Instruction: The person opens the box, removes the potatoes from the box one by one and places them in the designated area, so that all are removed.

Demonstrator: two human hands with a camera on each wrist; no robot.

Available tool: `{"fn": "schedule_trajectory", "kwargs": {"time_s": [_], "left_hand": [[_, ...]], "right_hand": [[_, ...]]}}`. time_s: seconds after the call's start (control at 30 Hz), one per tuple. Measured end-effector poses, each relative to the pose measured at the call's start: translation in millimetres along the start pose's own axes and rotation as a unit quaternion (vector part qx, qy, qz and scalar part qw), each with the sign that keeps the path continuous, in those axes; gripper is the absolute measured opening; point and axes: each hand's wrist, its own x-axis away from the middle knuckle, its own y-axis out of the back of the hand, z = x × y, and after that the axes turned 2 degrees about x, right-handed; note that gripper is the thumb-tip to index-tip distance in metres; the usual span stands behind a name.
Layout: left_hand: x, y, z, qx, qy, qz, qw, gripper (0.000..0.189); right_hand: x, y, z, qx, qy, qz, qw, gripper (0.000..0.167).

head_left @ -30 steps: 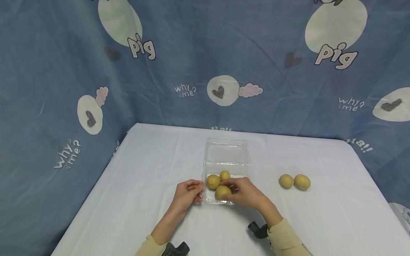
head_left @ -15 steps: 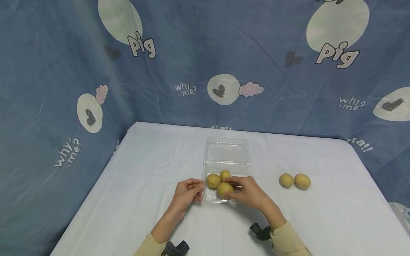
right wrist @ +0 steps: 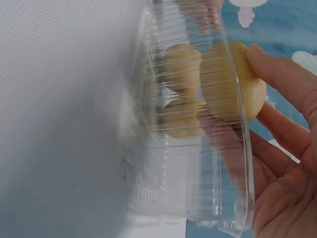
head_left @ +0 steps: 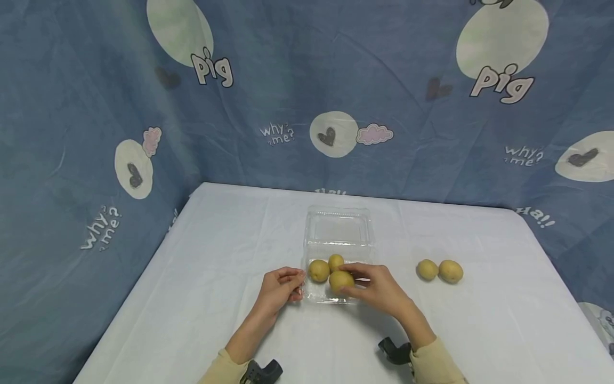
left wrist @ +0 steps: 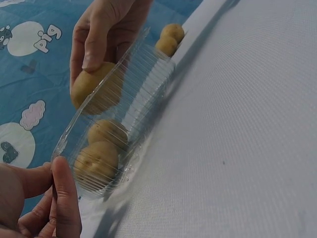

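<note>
A clear plastic clamshell box [head_left: 316, 294] lies with its lid [head_left: 338, 226] folded back on the table. Two potatoes [head_left: 318, 271] rest in its base, at the left and the back. My right hand [head_left: 384, 289] pinches a third potato [right wrist: 255, 94] between thumb and fingers. That potato is held at the height of the box's rim, partly above it, as both wrist views show. With thumb and fingertips my left hand [head_left: 278, 289] pinches the left rim of the box; the left wrist view shows the thumb and a finger [left wrist: 66, 193] at its corner.
Two more potatoes [head_left: 451, 271] lie side by side on the white tablecloth [head_left: 479, 330], to the right of the box. Behind the table hangs a blue printed curtain [head_left: 268, 80]. A black wrist device [head_left: 261, 372] sits on each forearm.
My right hand has shifted slightly to the right and back, carrying its potato toward the middle of the box base. The left hand keeps its grip on the rim.
</note>
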Motion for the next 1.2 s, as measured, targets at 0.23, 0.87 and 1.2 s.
{"fn": "schedule_trajectory", "kwargs": {"time_s": [0.23, 0.87, 1.2], "left_hand": [[-0.7, 0.6, 0.4, -0.002, 0.000, -0.001, 1.0000, 0.022], [1.7, -0.9, -1.8, -0.010, 0.001, -0.007, 0.9999, 0.026], [2.9, -0.2, -1.4, -0.009, 0.000, -0.004, 0.9999, 0.027]], "right_hand": [[6.9, 5, -1, -0.041, -0.026, -0.019, 0.9986, 0.043], [23.8, 22, 1, -0.089, -0.048, -0.053, 0.9934, 0.045], [31.5, 29, -1, -0.089, -0.042, -0.068, 0.9928, 0.046]]}}
